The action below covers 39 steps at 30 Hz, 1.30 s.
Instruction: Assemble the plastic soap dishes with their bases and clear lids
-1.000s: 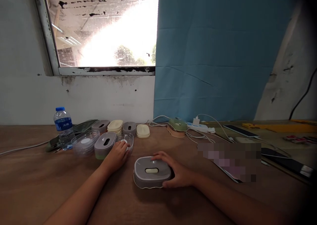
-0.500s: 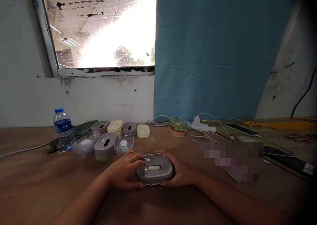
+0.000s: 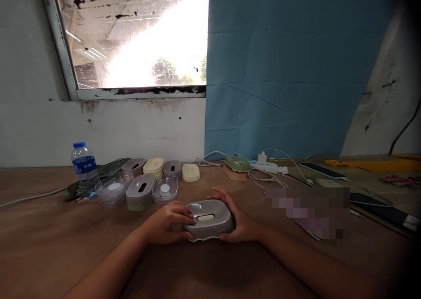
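Observation:
A grey oval plastic box (image 3: 213,229) with a slot in its top is held between both hands just above the brown table (image 3: 184,272) or on it; I cannot tell which. Something cream shows through the slot, and a thin wavy edge runs along the box's bottom. My left hand (image 3: 169,224) grips the left end, its fingers on top and its thumb low on the front. My right hand (image 3: 241,222) wraps round the right end, thumb at the front lower corner, fingers reaching over the far side. Part of the right end is hidden by that hand.
Behind to the left stand grey slotted boxes (image 3: 140,196), clear plastic trays (image 3: 165,191), cream oval pieces (image 3: 190,172) and a water bottle (image 3: 84,169). Green and peach oval pieces (image 3: 237,163), a power strip (image 3: 268,166), cables and a phone (image 3: 322,171) lie at the back right.
The box has shifted slightly right and up and turned a little, its right end rising. My right hand's fingers have lifted somewhat off its far edge; my left hand has moved along with it.

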### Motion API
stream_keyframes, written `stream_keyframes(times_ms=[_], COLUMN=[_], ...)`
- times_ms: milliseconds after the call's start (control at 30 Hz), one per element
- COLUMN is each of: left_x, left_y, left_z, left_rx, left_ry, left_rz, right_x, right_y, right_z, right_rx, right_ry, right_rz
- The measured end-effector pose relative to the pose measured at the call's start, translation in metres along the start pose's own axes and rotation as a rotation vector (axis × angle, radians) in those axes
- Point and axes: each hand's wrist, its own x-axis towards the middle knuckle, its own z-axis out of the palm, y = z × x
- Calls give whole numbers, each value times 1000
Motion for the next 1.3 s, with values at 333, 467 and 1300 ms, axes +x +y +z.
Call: stream_keyframes(times_ms=[333,467,1300], left_x=[2,1,-54], left_y=[3,3,-44], left_z=[4,5,-45], left_rx=[-189,-262,669], left_ry=[235,316,615], left_rz=[-62,-208,-501], right_x=[1,1,7], right_y=[4,-1,-8], right_z=[-2,1,-1], right_rx=[107,142,-414], right_ry=[41,4,-23], right_rz=[-5,-19,195])
